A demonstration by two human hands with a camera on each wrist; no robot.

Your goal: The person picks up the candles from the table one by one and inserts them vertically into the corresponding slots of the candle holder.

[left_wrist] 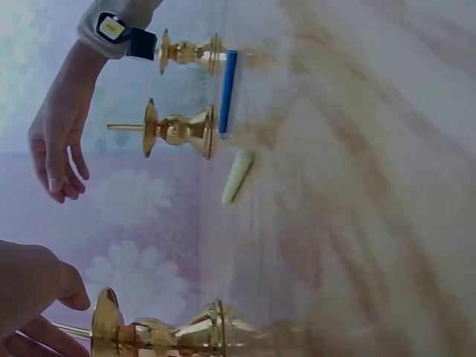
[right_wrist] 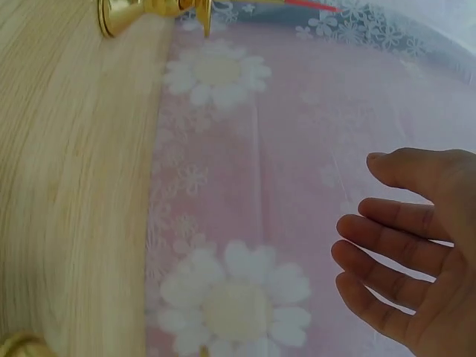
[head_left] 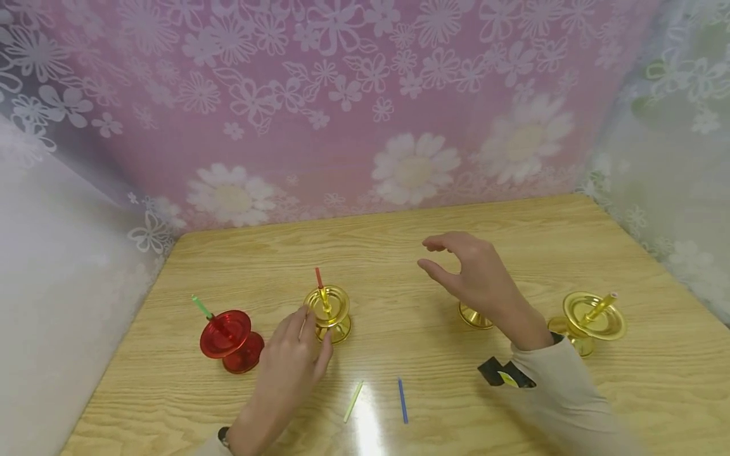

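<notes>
My left hand (head_left: pixel 291 354) is beside a gold candlestick (head_left: pixel 336 304), fingers reaching toward its dish. In that candlestick's socket a red candle (head_left: pixel 319 277) stands. The left wrist view has the thumb (left_wrist: pixel 73 288) a little apart from the dish, with fingers behind the socket tube. My right hand (head_left: pixel 476 272) hovers above the table with fingers relaxed and nothing between thumb and fingertips. Beneath it, a second gold candlestick (head_left: pixel 475 316) is mostly hidden; the left wrist view gives its bare tube. Left of my left hand, a red candlestick (head_left: pixel 226 335) bears a green candle (head_left: pixel 202 306).
A third gold candlestick (head_left: pixel 594 316) stands at the right, beyond my right wrist. Near the front of the wooden table (head_left: pixel 388 240) lie a yellow-green candle (head_left: pixel 353 401) and a blue candle (head_left: pixel 402 400). Flowered cloth (head_left: pixel 342 126) rises behind the table.
</notes>
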